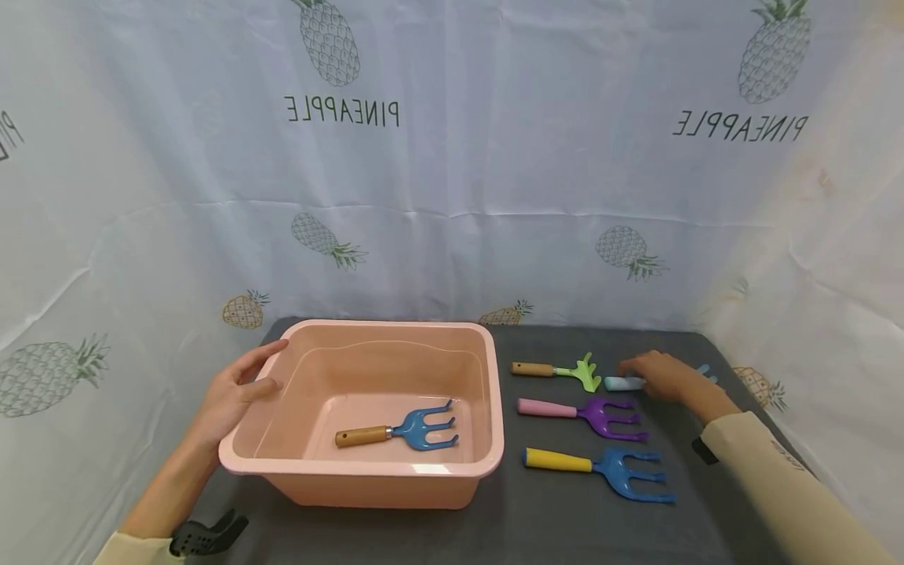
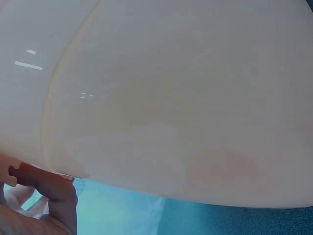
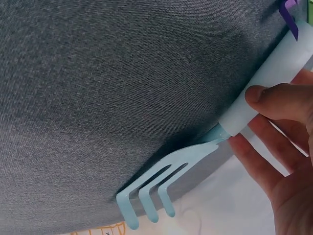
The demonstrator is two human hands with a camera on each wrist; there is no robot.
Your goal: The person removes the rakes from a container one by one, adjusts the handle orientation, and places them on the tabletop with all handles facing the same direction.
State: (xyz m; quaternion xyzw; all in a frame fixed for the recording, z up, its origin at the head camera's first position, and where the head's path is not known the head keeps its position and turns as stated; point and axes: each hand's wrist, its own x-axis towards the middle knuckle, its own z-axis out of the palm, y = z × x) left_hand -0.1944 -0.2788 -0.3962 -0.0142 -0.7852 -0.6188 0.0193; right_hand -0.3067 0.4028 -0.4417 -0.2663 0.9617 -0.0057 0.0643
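Note:
My left hand (image 1: pixel 236 392) grips the left rim of a pink plastic basin (image 1: pixel 360 468), and the left wrist view shows curled fingers (image 2: pixel 61 196) at its edge. Inside the basin lies a small blue hand fork (image 1: pixel 424 429) with a wooden handle. At the far right, my right hand (image 1: pixel 664 375) pinches the handle of a light blue hand fork (image 3: pixel 274 73), thumb on one side and fingers on the other. Its three bent tines (image 3: pixel 156 188) hang close over the dark cloth in the right wrist view. In the head view my hand hides its middle.
Between the basin and my right hand lie a green hand rake (image 1: pixel 582 371) with a wooden handle, a purple fork (image 1: pixel 600 416) with a pink handle and a blue fork (image 1: pixel 621 473) with a yellow handle. A pineapple-print curtain (image 1: pixel 452 173) surrounds the dark table (image 1: pixel 565 534).

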